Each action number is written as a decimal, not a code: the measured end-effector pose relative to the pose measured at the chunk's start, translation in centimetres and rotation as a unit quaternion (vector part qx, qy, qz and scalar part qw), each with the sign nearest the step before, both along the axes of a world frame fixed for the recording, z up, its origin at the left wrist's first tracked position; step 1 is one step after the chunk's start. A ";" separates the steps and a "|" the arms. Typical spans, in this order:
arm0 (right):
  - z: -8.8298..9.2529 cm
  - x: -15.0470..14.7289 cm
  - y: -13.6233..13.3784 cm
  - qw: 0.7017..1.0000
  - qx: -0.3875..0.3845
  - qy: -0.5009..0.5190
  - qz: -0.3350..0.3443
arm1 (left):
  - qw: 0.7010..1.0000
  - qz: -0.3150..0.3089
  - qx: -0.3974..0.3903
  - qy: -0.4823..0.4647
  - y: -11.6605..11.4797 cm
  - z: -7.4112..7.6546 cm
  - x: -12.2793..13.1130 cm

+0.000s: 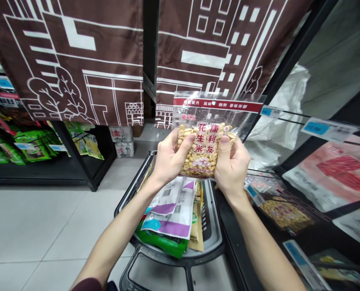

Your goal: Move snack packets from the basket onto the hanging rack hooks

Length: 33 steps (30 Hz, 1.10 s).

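Note:
Between my two hands is a clear bag of peanuts (202, 161) with a red strip along its top and red lettering on its front. My left hand (170, 155) grips its left side, thumb on the front. On the right side my right hand (232, 161) holds it the same way, the fingers curled behind. The bag is upright above a shopping basket (219, 238). Inside the basket lie white and purple packets (173, 220), a green packet (161, 242) and a tan packet (197, 230).
Shelves with hanging packets and price tags (316, 127) rise close on the right. Brown curtains (113, 48) with white building drawings hang ahead. At left stands a black shelf (90, 169) with green packets (31, 151). Pale floor tiles (31, 222) lie below.

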State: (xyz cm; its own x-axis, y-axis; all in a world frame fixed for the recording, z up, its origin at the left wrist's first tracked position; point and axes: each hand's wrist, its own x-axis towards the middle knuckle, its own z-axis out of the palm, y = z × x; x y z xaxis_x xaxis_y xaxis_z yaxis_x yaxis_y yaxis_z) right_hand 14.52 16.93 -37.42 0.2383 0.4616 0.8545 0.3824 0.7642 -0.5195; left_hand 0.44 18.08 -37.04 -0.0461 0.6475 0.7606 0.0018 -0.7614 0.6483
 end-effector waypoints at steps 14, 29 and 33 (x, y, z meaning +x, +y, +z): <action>0.0 0.1 0.0 1.000 -0.004 0.000 -0.003 | 1.000 0.003 0.003 0.010 -0.1 0.1 -0.1; 0.0 0.1 -0.1 1.000 -0.004 -0.001 -0.001 | 1.000 0.007 -0.002 0.012 -0.1 0.0 -0.2; -0.3 0.1 0.0 1.000 -0.012 0.012 0.004 | 1.000 0.011 0.003 0.016 -0.1 0.0 -0.2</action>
